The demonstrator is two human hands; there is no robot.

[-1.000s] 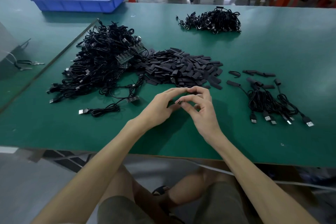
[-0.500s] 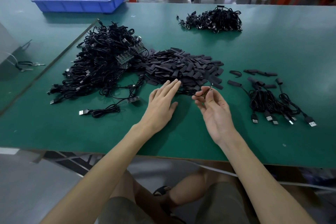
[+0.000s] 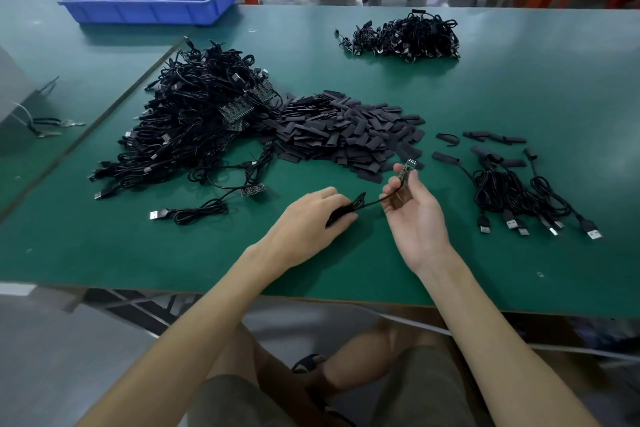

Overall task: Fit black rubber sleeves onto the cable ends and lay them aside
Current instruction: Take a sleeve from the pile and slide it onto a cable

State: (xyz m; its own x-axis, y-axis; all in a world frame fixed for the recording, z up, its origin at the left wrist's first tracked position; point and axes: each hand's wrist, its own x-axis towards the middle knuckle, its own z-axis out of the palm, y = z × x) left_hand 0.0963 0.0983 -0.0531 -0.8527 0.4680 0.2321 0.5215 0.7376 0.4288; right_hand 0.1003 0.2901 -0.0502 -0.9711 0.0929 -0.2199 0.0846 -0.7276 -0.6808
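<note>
from the head camera, a green bench [image 3: 519, 87] fills the view, with the person's bare forearms reaching in from below. the left hand [image 3: 308, 222] lies palm down just above the bench, its fingers curled round the gathered loops of a black cable [image 3: 369, 203]. the cable runs in a short span across to the right hand [image 3: 417, 218], which is turned palm up and pinches the small circuit board [image 3: 406, 170] at the cable's end between thumb and fingers, the board pointing up and away and bare, with no sleeve on it. just beyond both hands lies a wide heap of flat black rubber sleeves [image 3: 346, 128], and touching its left edge is a big tangled pile of cables [image 3: 197, 125] with green boards showing among them. one coiled cable with a usb plug [image 3: 194, 213] lies apart near the left hand. to the right is a small group of sleeved cables [image 3: 519, 194], usb plugs toward the person, with a few loose sleeves [image 3: 495, 139] beyond them. a further cable bundle [image 3: 405, 36] lies far back, and a blue plastic bin [image 3: 152, 0] stands at the far left.
</note>
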